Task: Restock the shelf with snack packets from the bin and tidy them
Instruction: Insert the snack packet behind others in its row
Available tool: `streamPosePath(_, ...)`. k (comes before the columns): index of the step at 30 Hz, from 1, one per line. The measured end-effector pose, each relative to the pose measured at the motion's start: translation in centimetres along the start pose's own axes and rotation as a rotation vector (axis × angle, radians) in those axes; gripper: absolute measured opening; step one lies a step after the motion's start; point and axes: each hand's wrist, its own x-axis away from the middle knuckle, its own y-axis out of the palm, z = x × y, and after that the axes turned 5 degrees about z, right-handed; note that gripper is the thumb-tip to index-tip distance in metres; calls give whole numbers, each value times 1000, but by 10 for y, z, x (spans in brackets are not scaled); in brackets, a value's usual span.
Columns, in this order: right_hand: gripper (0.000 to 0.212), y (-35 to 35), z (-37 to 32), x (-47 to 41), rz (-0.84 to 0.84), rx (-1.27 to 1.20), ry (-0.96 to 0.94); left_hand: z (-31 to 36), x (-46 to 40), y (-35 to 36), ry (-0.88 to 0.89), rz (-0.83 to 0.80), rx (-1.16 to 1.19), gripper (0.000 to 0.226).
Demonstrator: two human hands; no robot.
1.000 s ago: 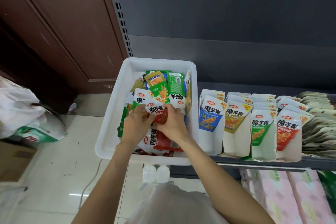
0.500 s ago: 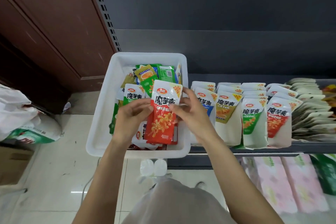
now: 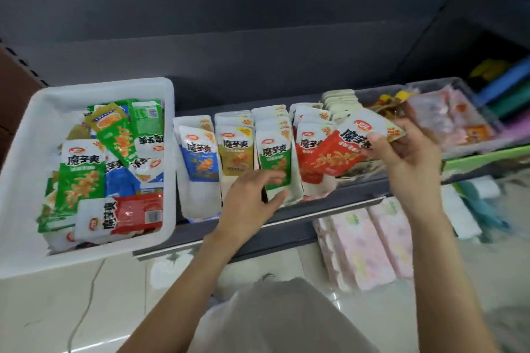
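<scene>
Head view: right hand (image 3: pixel 407 157) now pinches red packet (image 3: pixel 338 157) over shelf (image 3: pixel 286 223); left hand (image 3: pixel 252 198) released, loosely open.

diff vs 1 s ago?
The red packet came up out of the bin and travelled right to the red row. Right hand now holds it alone; left hand let go and sits by the green row. Shelf rows unchanged.

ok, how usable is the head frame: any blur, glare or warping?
Head view: motion blur smears the right side, worst on the clear plastic-wrapped packs and both hands; print on the red-and-white snack packet in the right hand stays readable; wide-angle bends the dark shelf edge; no harsh glare on the white plastic bin.
</scene>
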Motion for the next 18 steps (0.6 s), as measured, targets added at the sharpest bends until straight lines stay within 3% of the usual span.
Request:
streamPosePath(5, 22, 19, 32, -23, -207, 350, -206, 15, 11, 54, 87, -68, -279, 36)
streamPosePath(9, 19, 44, 47, -39, -355, 589, -346, 17, 5, 73, 75, -75, -408, 23)
streamPosePath(13, 21, 57, 47, -57, -377, 926, -576, 21, 0, 78, 55, -76, -459, 14)
streamPosePath(18, 34, 69, 56, -68, -278, 969, -671, 22, 0, 82, 3, -61, -399, 14)
